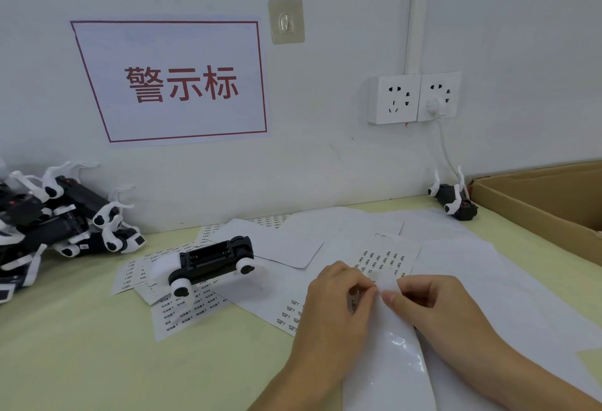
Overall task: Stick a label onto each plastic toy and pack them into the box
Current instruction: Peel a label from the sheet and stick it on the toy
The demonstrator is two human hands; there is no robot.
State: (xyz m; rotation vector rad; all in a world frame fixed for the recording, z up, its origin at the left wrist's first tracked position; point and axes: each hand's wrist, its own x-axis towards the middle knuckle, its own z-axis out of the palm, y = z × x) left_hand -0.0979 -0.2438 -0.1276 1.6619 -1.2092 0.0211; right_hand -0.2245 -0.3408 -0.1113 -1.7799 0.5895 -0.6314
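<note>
Both hands (338,293) (433,300) pinching glossy sheet (387,355) — white, curled

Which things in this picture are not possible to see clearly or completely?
Head view only:
- Cardboard box: cut off by the right edge; its inside is not visible.
- Pile of plastic toys: cut off by the left edge, so no count is possible.
- Print on the label sheets: too small to read.
- Label between the left hand and right hand: covered by fingertips.

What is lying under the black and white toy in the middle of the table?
The toy stands on overlapping label sheets printed with small dark labels, spread on the table. The part directly beneath its body is covered.
</note>
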